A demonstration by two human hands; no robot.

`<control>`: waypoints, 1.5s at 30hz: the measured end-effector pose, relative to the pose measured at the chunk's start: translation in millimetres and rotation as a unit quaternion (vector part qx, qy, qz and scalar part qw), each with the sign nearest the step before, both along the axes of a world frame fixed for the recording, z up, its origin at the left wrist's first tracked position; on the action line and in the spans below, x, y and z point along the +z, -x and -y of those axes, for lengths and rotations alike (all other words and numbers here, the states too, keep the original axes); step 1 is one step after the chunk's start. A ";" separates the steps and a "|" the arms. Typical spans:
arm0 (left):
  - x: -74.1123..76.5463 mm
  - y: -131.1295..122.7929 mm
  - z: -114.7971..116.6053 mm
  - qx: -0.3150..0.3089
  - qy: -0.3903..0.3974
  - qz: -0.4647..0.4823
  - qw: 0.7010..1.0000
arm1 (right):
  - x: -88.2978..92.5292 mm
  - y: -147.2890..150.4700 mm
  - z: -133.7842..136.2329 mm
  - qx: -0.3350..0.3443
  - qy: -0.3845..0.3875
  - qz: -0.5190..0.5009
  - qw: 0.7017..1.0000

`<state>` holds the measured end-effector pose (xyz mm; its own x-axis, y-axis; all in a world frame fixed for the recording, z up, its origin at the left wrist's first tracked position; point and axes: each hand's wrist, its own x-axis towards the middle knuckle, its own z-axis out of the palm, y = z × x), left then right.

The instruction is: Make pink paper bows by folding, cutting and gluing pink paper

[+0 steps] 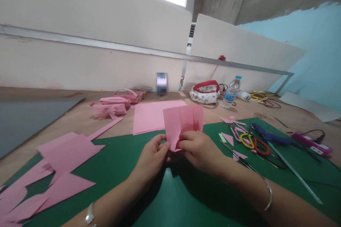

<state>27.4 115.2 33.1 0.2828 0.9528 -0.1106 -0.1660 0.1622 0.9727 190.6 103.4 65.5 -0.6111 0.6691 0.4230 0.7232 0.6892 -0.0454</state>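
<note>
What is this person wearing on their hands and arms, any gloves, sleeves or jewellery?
No gloves and no sleeves: both forearms are bare as far as the picture shows. The left hand has a silver-coloured band with a rounded piece at the wrist, perhaps a watch or bracelet. The right hand has a thin silver-coloured bangle round its wrist. No rings show.

Pink folded paper (182, 122), pink scraps (66, 156) on the left, all on a dark green mat (128, 163). Right side: yellow-and-red scissors (254, 142), blue glue gun (269, 136).

both hands (176, 150) together, fingers (163, 146) pinched
</note>
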 end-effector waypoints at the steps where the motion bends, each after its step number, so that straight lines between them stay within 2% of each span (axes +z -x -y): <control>1: -0.5 0.1 0.1 -0.003 -0.004 -0.004 1.000 | -0.4 -0.2 -0.6 0.001 0.000 0.003 1.000; 11: 0.9 2.0 5.7 -0.033 -0.073 -0.044 0.996 | 3.9 3.3 2.4 -0.026 0.019 -0.059 0.998; 17: 6.3 1.6 5.8 -0.030 -0.068 -0.053 0.996 | 1.5 1.6 1.6 0.005 0.008 -0.100 0.995; 22: 11.5 4.4 2.5 -0.020 -0.059 -0.079 0.995 | -0.1 -0.3 0.8 0.045 0.002 -0.084 0.995; 27: 9.7 5.5 0.8 -0.017 -0.062 -0.113 0.992 | 1.9 1.9 1.6 0.039 0.018 -0.059 0.997; 33: 4.7 7.9 -2.1 -0.010 -0.088 -0.189 0.978 | 2.6 1.0 3.1 -0.033 0.079 0.025 0.996; 39: 9.8 15.8 -7.5 0.015 -0.140 -0.312 0.940 | 4.3 4.1 9.8 -0.051 0.119 0.132 0.983; 42: 10.9 18.4 -10.0 0.022 -0.144 -0.350 0.925 | 8.9 6.3 19.5 -0.052 0.110 0.204 0.971; 45: 9.5 19.3 -11.7 0.014 -0.142 -0.365 0.920 | 14.0 5.1 27.4 -0.038 0.051 0.264 0.963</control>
